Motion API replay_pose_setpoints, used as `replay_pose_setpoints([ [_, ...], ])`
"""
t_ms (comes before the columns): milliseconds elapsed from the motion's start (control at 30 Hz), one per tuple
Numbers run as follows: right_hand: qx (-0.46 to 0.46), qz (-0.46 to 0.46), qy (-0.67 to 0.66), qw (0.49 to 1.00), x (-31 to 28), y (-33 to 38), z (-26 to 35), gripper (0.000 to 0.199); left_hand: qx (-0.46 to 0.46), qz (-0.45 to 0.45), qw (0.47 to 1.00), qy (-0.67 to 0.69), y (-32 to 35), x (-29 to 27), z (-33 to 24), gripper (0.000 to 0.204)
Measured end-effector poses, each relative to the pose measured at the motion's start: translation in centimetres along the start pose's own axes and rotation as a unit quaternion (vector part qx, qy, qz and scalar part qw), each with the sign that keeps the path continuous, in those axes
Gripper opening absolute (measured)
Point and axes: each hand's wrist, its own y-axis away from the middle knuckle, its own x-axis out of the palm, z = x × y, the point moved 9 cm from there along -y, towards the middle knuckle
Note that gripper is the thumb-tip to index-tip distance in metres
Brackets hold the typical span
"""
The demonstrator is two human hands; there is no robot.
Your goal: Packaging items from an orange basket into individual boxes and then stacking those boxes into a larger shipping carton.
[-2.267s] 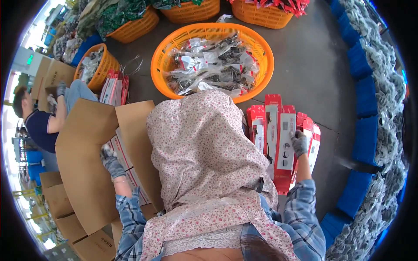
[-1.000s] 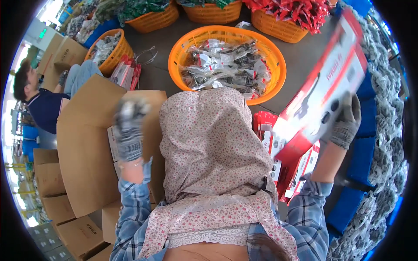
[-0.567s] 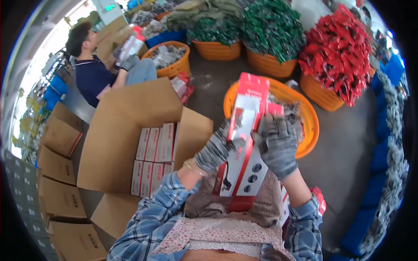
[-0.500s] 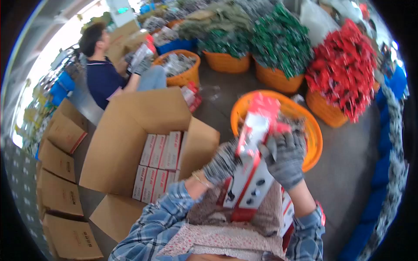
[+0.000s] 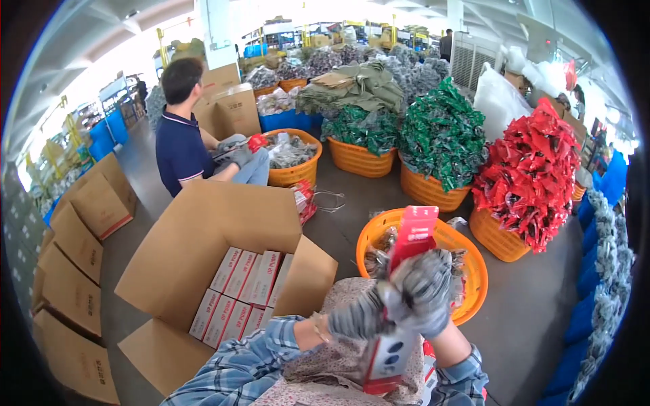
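Observation:
In front of my lap is a long red-and-white carton (image 5: pixel 388 362), tilted, with a red flap (image 5: pixel 414 227) standing up at its far end. My left hand (image 5: pixel 355 315), in a grey knit glove, grips the carton's left side. My right hand (image 5: pixel 425 287), gloved the same way, is closed round the carton's middle from the right. Both gloves are smeared by motion, and they hide the carton's middle. Just beyond my hands stands an orange basket (image 5: pixel 478 287) holding small bagged parts.
A large open cardboard box (image 5: pixel 169 247) at left holds rows of white-and-red cartons (image 5: pixel 263 277). Empty brown boxes (image 5: pixel 71 291) line the far left. A seated co-worker (image 5: pixel 181 145) is beyond. Baskets heaped with green packets (image 5: pixel 443 139) and red packets (image 5: pixel 531 179) stand at the back.
My view has tipped up, showing more of the hall. My hands and the carton have come lower, with the right hand now wrapped round its middle. The co-worker's hands have lowered.

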Motion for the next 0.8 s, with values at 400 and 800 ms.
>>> replay_pose_setpoints([
  [400, 0.271, -0.032, -0.181, 0.945, 2.4, 9.5, -7.6, 0.039, 0.040, -0.124, 0.991, 0.037, 0.0, -0.2, -3.7, 0.050],
  [800, 0.300, -0.161, -0.319, 0.885, 0.2, 11.0, -5.3, 0.052, 0.274, -0.144, 0.930, -0.199, 1.6, 2.6, -5.5, 0.077],
])
